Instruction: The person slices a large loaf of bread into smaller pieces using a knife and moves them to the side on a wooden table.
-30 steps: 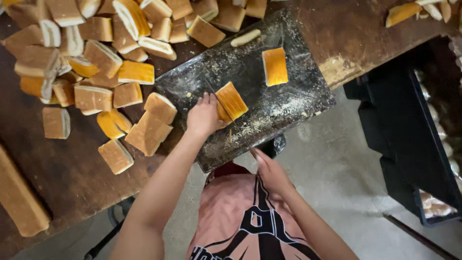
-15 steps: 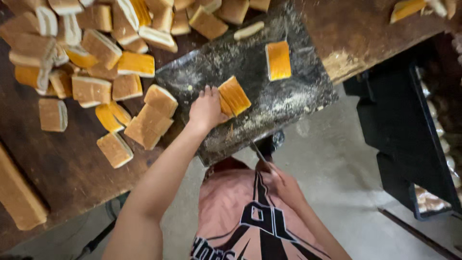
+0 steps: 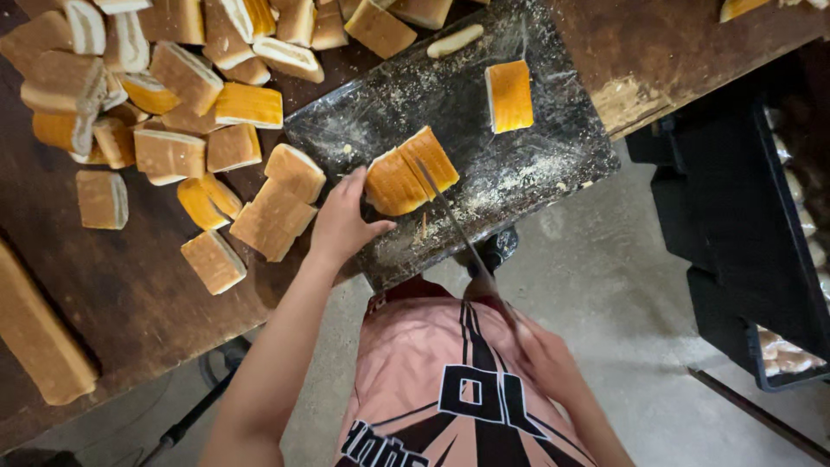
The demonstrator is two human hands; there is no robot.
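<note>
- Golden-crusted bread block with a pale cut face (image 3: 411, 171) sits under your left hand (image 3: 343, 223): the fingers are spread and pressed to its left end, steadying it rather than closing round it.
- Your right hand (image 3: 543, 361) is low in the view, beside your pink shirt with its black print (image 3: 450, 380). It is closed round the handle of a long thin knife (image 3: 450, 220); the handle itself is hidden in the fist.
- You have the blade running up and to the left from that hand, with its tip lying across the bread block, about where the block shows a dividing line.
- That block lies near the middle of a dark, crumb-dusted rectangular cutting board (image 3: 527, 173), which is set at an angle and juts over the edge of the brown wooden worktop (image 3: 112, 285).
- On the same board, well apart to the upper right, you have a small orange-topped bread slice (image 3: 509, 95); a pale thin trimming (image 3: 456, 41) lies near the board's top edge.
- To your left, the worktop carries a loose heap of cut bread pieces (image 3: 173, 130), brown-crusted with cream sides; the nearest ones lie just beside your left hand.
- At the far left edge lies a long uncut tan loaf (image 3: 39, 333).
- To your right, on the grey concrete floor (image 3: 605, 285), stands a black plastic crate (image 3: 743, 242).
</note>
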